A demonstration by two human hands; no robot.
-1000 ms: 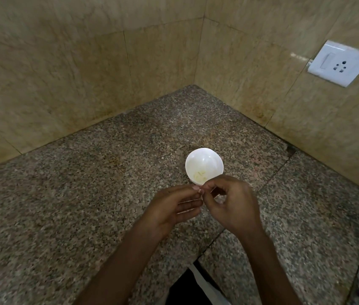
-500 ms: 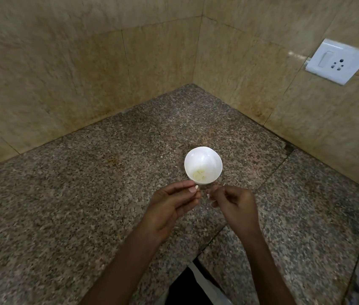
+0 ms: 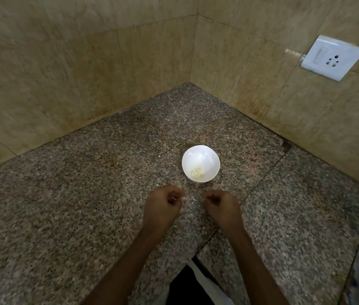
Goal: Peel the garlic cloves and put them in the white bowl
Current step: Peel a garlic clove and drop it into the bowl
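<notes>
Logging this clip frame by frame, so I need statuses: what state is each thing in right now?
white bowl: upright on the counter, not held.
garlic cloves: a few pale pieces lying in the bowl.
left hand: fingers curled, short of the bowl; too blurred to tell if it holds anything.
right hand: fingers curled; contents also unclear.
wall socket: nothing plugged in.

- Dim, warm, even light; no lamp shows.
- The bowl (image 3: 201, 150) is brightest, its white inside nearly washed out.
- Up and far right of the bowl, a glare streak lies on the wall (image 3: 240, 62) beside the socket (image 3: 332, 58).
- Just nearer than the bowl, the left hand (image 3: 163, 206) and right hand (image 3: 223, 206) blur at the fingers.
- Wall seams bow away from the bowl; far to its lower right the counter (image 3: 306, 216) edge smears.
</notes>
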